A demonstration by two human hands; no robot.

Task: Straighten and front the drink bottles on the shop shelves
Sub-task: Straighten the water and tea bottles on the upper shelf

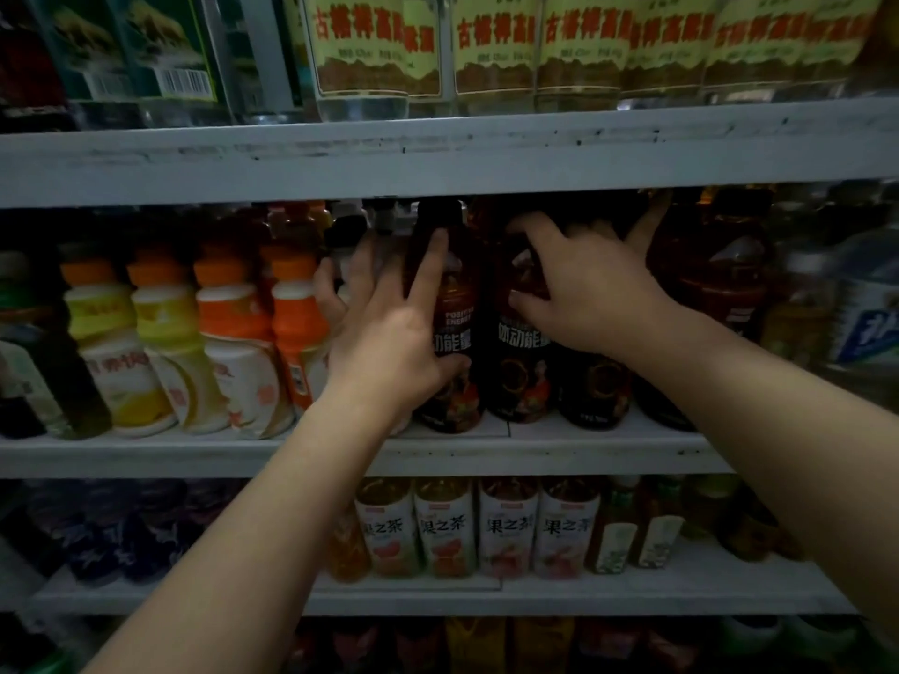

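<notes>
Nearest the camera, both bare forearms reach up past the lower shelf, where a row of tea bottles [506, 527] stands upright with white labels facing out. The arms end at the middle shelf [194, 454], in a group of dark energy-drink bottles at its front edge. The left hand [384, 333] is spread round the first dark bottle [455, 333]: the thumb hooks across the label, the index finger lies up the neck and the other fingers wrap the far side, so this is a firm hold. The right hand [588, 294] arches over the second dark bottle [520, 362], thumb pressed on its shoulder and fingers curled over the top towards the back. It also hides the upper part of the third dark bottle [596, 386], and I cannot tell whether the fingers clasp that one as well. All three stand upright and close together, labels roughly forward. By my reading the step in hand is squaring this dark row. The next move calls for drawing the gripped bottles forward to the lip and twisting them until the labels face out, without knocking the orange-capped bottles [233, 342] just beside the left hand. Further back, more caps show in the shadow. To the right stands a large brown bottle [715, 284], and on the shelf above, clear bottles with yellow labels [491, 51].
</notes>
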